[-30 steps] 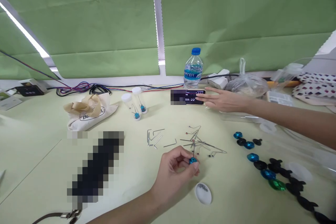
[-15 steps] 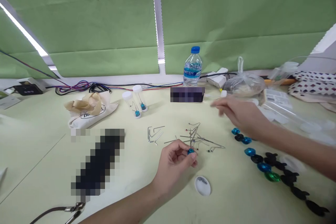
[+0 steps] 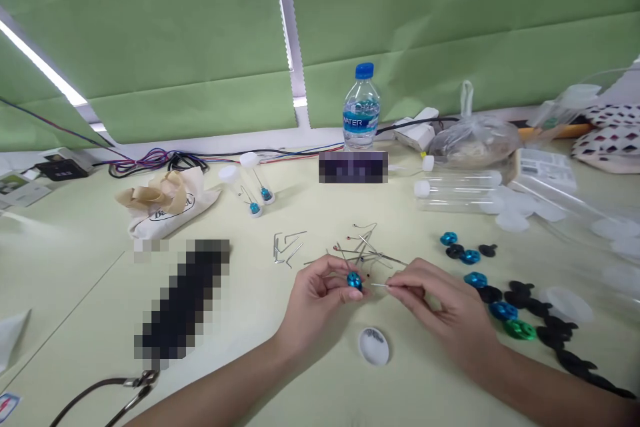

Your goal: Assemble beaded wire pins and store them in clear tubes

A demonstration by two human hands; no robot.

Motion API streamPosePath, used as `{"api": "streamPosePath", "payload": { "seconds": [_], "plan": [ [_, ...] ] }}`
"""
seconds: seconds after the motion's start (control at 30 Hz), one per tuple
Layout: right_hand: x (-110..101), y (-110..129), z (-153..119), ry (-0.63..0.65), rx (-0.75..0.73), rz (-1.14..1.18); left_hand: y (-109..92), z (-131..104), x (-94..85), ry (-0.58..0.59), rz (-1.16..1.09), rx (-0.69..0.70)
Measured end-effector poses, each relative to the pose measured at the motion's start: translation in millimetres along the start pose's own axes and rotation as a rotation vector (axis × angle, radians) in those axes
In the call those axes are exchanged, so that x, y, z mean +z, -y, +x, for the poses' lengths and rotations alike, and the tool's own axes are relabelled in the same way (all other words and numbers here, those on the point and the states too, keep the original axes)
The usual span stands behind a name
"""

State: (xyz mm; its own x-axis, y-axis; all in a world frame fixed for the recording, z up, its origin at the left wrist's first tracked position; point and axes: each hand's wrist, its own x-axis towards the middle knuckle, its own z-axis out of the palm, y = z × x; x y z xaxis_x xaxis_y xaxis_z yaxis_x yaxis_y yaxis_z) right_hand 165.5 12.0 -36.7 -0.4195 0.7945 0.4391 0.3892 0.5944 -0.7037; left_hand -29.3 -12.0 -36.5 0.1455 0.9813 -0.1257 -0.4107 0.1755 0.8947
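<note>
My left hand [image 3: 323, 287] pinches a shiny blue metal piece [image 3: 354, 280] with holes in it; a thin rod sticks up from it. Between the fingertips of my right hand [image 3: 440, 307] is a thin silver metal rod [image 3: 379, 285], its tip pointing at the blue piece but apart from it. Behind both hands lies a loose pile of bent wire rods [image 3: 370, 250] with small coloured ends. Several L-shaped hex keys [image 3: 287, 248] lie to the left. Nearer me, a small white cap [image 3: 374, 348] holds tiny grey parts.
Two clear tubes [image 3: 257, 180] with blue pieces stand at the back left, near a cloth pouch [image 3: 175, 203]. A water bottle [image 3: 362, 110] is at the back. On the right lie blue discs [image 3: 503, 310], black pieces [image 3: 555, 333] and empty clear tubes [image 3: 460, 190].
My right hand has come down and toward my left hand, now with a thin metal rod in its fingers. The blue piece has turned and tilted in my left hand. The view has shifted slightly.
</note>
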Motion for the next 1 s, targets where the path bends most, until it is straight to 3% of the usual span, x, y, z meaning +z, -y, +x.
{"api": "streamPosePath", "payload": {
  "seconds": [0.23, 1.0],
  "plan": [
    [2.5, -1.0, -4.8, 0.074, -0.041, -0.021, 5.1, 1.2, 0.9, -0.003, 0.009, -0.046],
    [-0.1, 2.3, -4.8, 0.032, -0.1, -0.147, -3.3, -2.9, -1.2, 0.079, 0.184, -0.036]
  ]
}}
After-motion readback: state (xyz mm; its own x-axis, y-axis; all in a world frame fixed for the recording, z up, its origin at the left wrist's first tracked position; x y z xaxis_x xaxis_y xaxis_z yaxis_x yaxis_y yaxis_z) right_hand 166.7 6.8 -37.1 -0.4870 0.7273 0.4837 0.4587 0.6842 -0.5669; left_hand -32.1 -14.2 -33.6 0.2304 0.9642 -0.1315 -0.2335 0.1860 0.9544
